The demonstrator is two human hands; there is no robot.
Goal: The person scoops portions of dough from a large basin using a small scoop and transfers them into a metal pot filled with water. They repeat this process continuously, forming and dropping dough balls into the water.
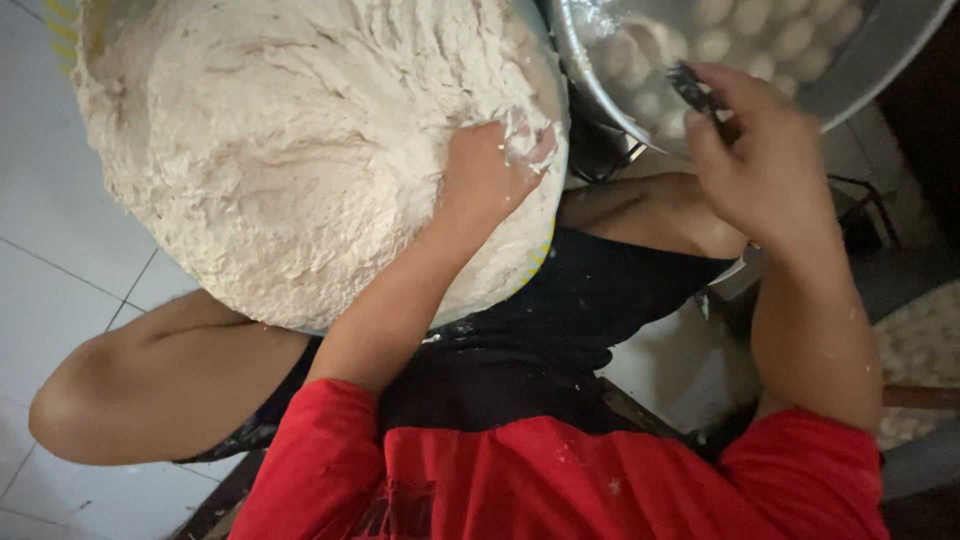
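Note:
A big basin (545, 250) heaped with pale sticky dough (290, 140) rests between my knees. My left hand (490, 165) is pressed into the dough at its right edge, fingers curled and smeared with paste. My right hand (760, 160) hovers over the rim of a metal pot (600, 70) and pinches a dark spoon (695, 90). Several round pale dough balls (760, 35) float in the pot's liquid.
I sit low in a red shirt and dark shorts, knees spread over a white tiled floor (60, 270). A dark stove frame (600, 150) sits under the pot. A patterned mat (920, 350) lies at the right.

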